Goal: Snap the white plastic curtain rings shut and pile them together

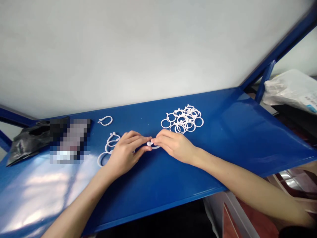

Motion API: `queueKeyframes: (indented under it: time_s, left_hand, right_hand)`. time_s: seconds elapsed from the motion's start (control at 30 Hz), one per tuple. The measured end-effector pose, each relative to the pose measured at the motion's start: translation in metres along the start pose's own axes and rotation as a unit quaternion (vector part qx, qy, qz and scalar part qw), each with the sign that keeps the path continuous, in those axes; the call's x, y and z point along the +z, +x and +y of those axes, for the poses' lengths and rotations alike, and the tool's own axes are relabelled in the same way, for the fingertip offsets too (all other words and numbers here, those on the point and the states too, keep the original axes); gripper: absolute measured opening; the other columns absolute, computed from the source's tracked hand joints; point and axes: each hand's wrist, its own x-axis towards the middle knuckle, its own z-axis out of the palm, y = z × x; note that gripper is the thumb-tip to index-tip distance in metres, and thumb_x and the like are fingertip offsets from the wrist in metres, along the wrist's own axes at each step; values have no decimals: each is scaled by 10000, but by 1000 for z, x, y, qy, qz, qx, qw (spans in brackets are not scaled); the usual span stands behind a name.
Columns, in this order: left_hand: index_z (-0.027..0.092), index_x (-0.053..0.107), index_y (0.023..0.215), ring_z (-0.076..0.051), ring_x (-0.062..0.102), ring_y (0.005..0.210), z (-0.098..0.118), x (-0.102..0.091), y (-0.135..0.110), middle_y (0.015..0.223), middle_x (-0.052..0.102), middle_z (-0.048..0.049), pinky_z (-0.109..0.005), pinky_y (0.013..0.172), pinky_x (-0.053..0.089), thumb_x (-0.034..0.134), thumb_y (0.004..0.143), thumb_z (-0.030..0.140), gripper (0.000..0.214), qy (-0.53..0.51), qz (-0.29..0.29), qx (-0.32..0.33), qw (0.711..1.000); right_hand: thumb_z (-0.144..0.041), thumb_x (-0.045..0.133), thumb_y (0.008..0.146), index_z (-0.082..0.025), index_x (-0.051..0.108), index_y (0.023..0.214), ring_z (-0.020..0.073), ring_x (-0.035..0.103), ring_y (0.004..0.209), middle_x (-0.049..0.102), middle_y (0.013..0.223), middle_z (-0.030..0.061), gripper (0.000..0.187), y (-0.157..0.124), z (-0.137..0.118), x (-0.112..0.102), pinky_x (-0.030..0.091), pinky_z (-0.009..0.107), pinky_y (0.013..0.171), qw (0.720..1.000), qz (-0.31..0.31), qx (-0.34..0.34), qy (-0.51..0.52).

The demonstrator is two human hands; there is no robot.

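Observation:
Between my two hands, just over the blue table, is a white plastic curtain ring (156, 147), partly covered by fingers. My left hand (127, 152) pinches its knobbed end with thumb and fingertips. From the other side, my right hand (172, 145) has its fingers closed on the same ring. Beside and partly behind my left hand lie several white rings (108, 145). One open ring (107, 121) sits apart, farther back. Beyond my right hand is a heap of overlapping white rings (183, 119) with small knobs.
The blue metal table (158, 185) backs onto a pale wall (148, 49). At its left are a black plastic bag (27, 142) and a pixelated flat object (71, 138). A clear plastic bag (289, 89) is beyond the blue frame at right. Boxes stand below the right front edge.

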Motion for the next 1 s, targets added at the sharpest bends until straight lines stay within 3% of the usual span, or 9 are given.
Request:
queueKeyframes:
  time_s: [0.1, 0.23, 0.4, 0.67, 0.8, 1.0]
  left_hand:
    - [223, 697, 1169, -243, 637, 958, -17, -11, 0, 1040, 739, -69, -403, 861, 512, 601, 965, 364, 266, 79, -24, -47, 995]
    - [193, 665, 1223, -303, 611, 1050, -40, -21, -5, 1146, 676, -115, -493, 930, 489, 472, 946, 272, 346, 163, -59, -105, 979]
    - [220, 672, 1203, -328, 620, 1063, -57, -19, -11, 1141, 674, -118, -500, 893, 500, 478, 897, 276, 367, 197, -112, -142, 964]
    - [225, 695, 1120, -287, 652, 998, -63, -17, -10, 1050, 711, -99, -474, 921, 506, 439, 954, 278, 309, 146, -101, -136, 975]
    - [202, 687, 1118, -288, 643, 1008, -66, -20, -9, 1060, 722, -101, -472, 947, 505, 447, 958, 299, 304, 127, -98, -128, 979]
    - [198, 696, 1136, -296, 604, 1011, -72, -36, -13, 1121, 720, -98, -482, 925, 500, 397, 862, 150, 408, 156, -103, -128, 974]
  right_hand:
    - [-274, 460, 1059, -174, 710, 1114, 156, 685, 866, 688, 1053, 84, 274, 5, 15, -19, 592, 300, 761, 994, 46, 29, -98]
    - [-290, 501, 1039, -191, 714, 1105, 192, 679, 879, 702, 1044, 78, 243, 11, 42, -58, 561, 341, 767, 962, 125, 115, -212]
    - [-221, 580, 972, -197, 706, 1013, 225, 674, 894, 741, 1004, 62, 136, 9, 68, -90, 519, 379, 806, 945, 115, 213, -222]
    - [-234, 570, 960, -215, 714, 903, 196, 635, 801, 699, 956, 55, 156, 3, 78, -89, 502, 373, 781, 947, 99, 229, -202]
    - [-206, 570, 953, -210, 730, 919, 208, 652, 854, 696, 974, 60, 164, 3, 80, -90, 516, 380, 805, 944, 96, 236, -208]
    - [-179, 527, 959, -197, 746, 971, 246, 656, 927, 686, 1017, 92, 220, 0, 81, -91, 525, 402, 788, 933, 59, 251, -251]
